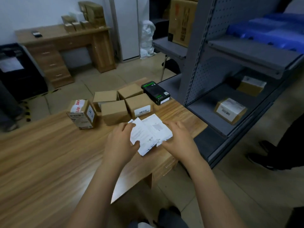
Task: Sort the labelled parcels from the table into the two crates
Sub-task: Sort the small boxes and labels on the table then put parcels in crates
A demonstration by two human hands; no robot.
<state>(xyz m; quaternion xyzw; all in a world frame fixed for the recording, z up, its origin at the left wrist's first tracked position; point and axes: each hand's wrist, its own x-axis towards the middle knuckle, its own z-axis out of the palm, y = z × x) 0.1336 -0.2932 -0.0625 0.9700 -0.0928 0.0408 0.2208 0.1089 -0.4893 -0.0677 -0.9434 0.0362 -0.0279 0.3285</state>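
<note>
White parcel (150, 134): above the wooden table (49, 153), between both hands. Left hand (120, 142): fingers curled round its left edge, thumb pressed on its face. Right hand (177, 139): fingers curled over its right edge, gripping

Your one head camera looked forward and down, close over the wooden table (49, 153), with grey shelving (197, 63) at two o'clock.
</note>
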